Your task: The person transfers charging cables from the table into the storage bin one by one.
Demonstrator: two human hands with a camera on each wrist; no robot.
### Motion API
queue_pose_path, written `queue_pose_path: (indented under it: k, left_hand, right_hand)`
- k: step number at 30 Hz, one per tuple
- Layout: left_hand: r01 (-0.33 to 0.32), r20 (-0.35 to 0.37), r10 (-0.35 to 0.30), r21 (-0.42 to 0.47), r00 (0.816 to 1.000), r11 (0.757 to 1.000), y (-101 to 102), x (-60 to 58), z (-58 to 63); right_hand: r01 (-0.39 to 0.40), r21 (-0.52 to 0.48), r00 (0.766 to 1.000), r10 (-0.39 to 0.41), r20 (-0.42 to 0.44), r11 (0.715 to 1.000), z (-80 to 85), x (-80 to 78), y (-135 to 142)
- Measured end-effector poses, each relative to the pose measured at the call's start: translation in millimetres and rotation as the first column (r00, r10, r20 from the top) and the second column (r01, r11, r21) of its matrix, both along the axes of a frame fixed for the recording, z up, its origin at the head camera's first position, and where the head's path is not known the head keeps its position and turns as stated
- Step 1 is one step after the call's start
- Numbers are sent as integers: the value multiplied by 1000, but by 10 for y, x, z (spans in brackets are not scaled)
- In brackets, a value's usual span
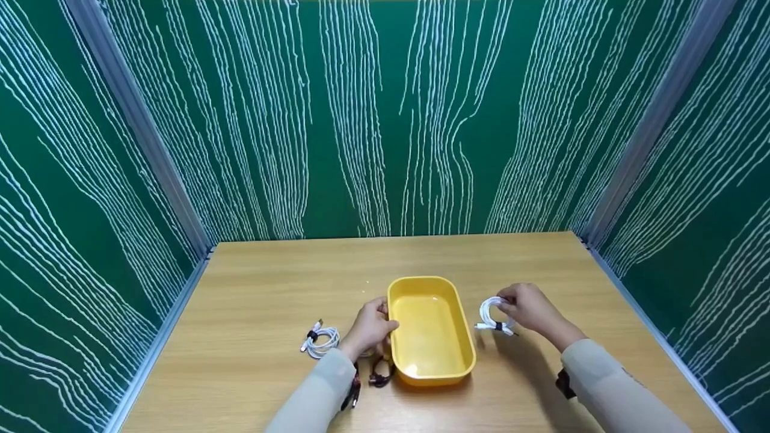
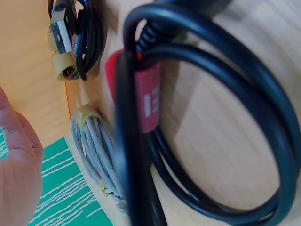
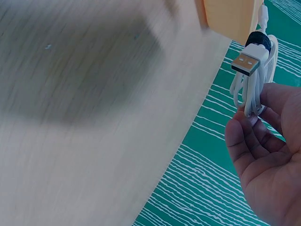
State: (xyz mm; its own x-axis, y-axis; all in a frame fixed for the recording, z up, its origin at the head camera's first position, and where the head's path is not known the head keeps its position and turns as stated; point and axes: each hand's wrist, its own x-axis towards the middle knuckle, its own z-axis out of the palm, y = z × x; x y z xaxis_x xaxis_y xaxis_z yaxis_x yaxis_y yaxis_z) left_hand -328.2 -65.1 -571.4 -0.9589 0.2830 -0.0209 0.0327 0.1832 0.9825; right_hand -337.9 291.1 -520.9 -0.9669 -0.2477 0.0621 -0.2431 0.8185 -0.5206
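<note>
A yellow plastic box (image 1: 431, 374) stands on the wooden table, its visible inside bare. My left hand (image 1: 370, 328) holds its left side, thumb at the rim and fingers along the outer wall. To the right of the box, my right hand (image 1: 529, 307) pinches a coiled white USB cable (image 3: 254, 84) bound with a black tie, raised off the table. Around my left wrist lie another white cable (image 1: 325, 343), a black cable with a red tie (image 2: 146, 96), a black USB cable (image 2: 91, 42) and a pale grey cable (image 2: 96, 146) with yellowish ties.
The wooden table (image 1: 271, 276) meets green walls (image 1: 385, 120) with white wavy lines at the back and both sides. Metal posts (image 1: 150, 132) stand at the back corners. My left forearm (image 1: 319, 391) partly covers the cables beneath it.
</note>
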Motion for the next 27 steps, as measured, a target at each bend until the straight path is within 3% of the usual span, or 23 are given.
queue_pose_path:
  k: [6, 13, 27]
  left_hand:
    - [-5, 7, 5, -14, 1000, 1000, 1, -4, -3]
    - [0, -39, -1, -26, 999, 1000, 5, -10, 5]
    - [1, -50, -2, -17, 999, 1000, -1, -5, 5]
  right_hand:
    - [8, -13, 1000, -8, -2, 1000, 17, 28, -48]
    - [-28, -1, 999, 27, -44, 1000, 48, 55, -149]
    - [4, -47, 1000, -3, 25, 999, 65, 74, -315]
